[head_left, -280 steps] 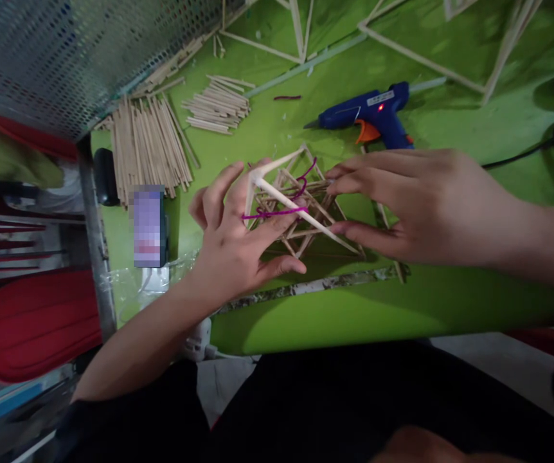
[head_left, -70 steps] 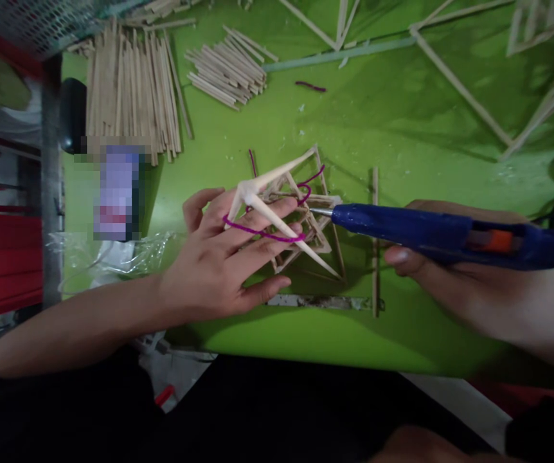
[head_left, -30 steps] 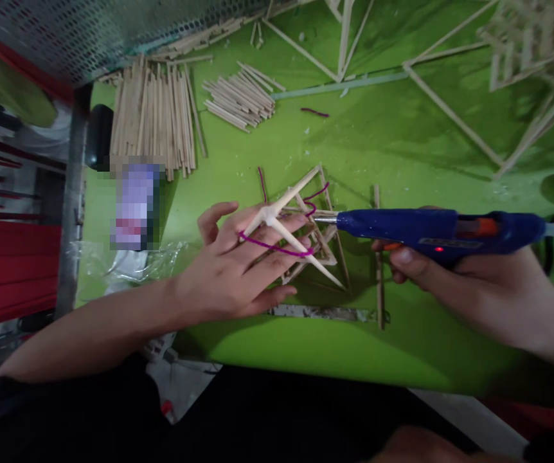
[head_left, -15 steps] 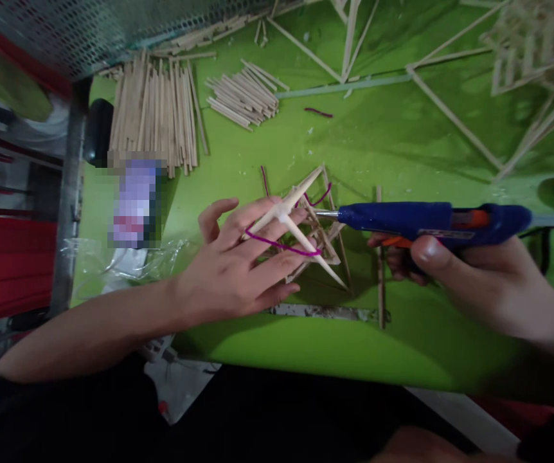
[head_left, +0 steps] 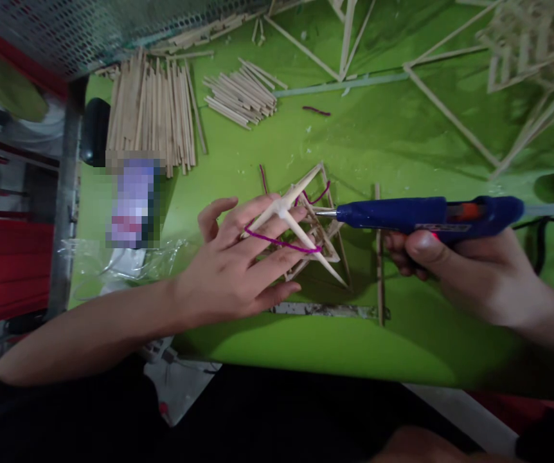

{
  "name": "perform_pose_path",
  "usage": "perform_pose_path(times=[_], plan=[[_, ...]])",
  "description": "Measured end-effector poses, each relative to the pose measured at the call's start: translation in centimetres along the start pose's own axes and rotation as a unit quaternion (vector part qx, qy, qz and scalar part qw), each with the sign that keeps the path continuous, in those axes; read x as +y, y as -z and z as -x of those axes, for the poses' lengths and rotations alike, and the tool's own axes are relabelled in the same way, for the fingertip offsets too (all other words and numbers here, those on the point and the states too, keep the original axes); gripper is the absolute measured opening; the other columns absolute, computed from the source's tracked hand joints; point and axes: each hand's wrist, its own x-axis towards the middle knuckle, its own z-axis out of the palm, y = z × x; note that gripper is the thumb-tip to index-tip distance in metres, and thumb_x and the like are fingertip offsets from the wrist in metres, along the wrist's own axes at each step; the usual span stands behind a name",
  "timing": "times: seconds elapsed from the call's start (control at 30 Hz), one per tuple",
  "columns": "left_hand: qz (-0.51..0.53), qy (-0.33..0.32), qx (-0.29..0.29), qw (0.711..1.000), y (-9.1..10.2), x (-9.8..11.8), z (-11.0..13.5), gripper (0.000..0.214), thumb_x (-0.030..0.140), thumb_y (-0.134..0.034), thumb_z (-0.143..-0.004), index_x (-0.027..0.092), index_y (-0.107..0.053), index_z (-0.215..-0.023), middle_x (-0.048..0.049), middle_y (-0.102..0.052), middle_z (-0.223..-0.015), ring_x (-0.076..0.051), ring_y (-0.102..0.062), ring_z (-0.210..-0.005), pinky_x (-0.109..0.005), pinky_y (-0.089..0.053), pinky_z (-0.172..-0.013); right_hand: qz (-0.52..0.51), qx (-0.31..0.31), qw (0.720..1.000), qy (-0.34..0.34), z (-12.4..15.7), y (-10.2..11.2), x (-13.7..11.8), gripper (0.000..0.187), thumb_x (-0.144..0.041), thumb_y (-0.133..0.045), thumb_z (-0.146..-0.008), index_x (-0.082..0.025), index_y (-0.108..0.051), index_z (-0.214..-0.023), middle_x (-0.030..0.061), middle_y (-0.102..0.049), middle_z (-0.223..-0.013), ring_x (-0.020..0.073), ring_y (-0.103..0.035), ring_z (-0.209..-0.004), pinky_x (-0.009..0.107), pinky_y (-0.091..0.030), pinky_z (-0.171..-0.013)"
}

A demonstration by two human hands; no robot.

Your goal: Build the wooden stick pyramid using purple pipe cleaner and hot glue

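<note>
My left hand (head_left: 238,260) has its fingers spread through a small frame of wooden sticks (head_left: 301,233), steadying it just above the table. Purple yarn (head_left: 281,244) runs across the fingers and is tied to the frame's sticks. A whitish blob of glue (head_left: 283,209) covers the joint where the sticks meet. My right hand (head_left: 455,260) is wrapped round a blue hot glue gun (head_left: 393,213), which lies level with its metal nozzle pointing left, close to the left fingertips and inside the frame. A clear glue stick (head_left: 551,209) protrudes from its back.
Bundles of long sticks (head_left: 151,116) and short sticks (head_left: 243,93) lie at the back left of the green table (head_left: 238,344). Larger stick frames (head_left: 455,116) stand at the back right. A loose stick (head_left: 380,270), a stained metal strip (head_left: 325,310) and a blurred phone (head_left: 135,202) lie nearby.
The glue gun has shifted slightly left, and its orange trigger no longer shows under the right fingers. My left hand and the frame have barely moved.
</note>
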Motion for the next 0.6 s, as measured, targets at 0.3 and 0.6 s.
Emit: perform_pose_path(times=[0.3, 0.6], plan=[[0.018, 0.004, -0.015, 1.0, 0.6, 0.1, -0.5, 0.039, 0.058, -0.081, -0.121, 0.027, -0.09, -0.142, -0.0085, -0.073, -0.185, -0.043, -0.068, -0.168, -0.073, -0.049, -0.145, -0.016, -0.005, 1.0, 0.005, 0.1, -0.3, -0.1, 0.042, -0.066, -0.094, -0.112, -0.026, -0.087, -0.104, 0.0015, -0.074, -0.078, 0.0168, -0.068, -0.061, 0.027, -0.054, -0.05], [0.022, 0.014, -0.034, 0.999, 1.0, -0.1, -0.2, 0.048, 0.057, -0.091, -0.113, 0.032, -0.088, -0.154, -0.0077, -0.072, -0.187, -0.046, -0.066, -0.171, -0.073, -0.05, -0.142, 0.0, 0.003, 1.0, -0.012, 0.5, -0.4, 0.0, 0.051, -0.075, -0.088, -0.114, -0.026, -0.085, -0.1, 0.0034, -0.07, -0.075, 0.0183, -0.063, -0.059, 0.032, -0.05, -0.049]])
